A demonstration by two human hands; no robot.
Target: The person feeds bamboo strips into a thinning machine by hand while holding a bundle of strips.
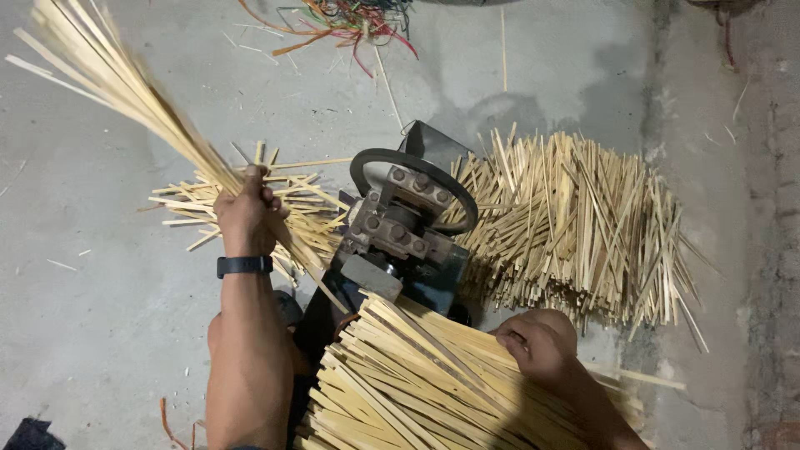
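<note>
Pale bamboo slivers [108,75] in hands [246,212]

I see pale yellow bamboo strips [575,225], a black-and-grey splitting machine [404,229], a black wristband [244,266], grey concrete floor [100,308], and red, orange, green cords [342,21].

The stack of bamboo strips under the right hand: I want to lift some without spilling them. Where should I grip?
Probably across the top strips' far ends, where the right hand rests, coming from above: the stack of bamboo strips lies flat, fanned toward the machine, so those ends are exposed.
</note>
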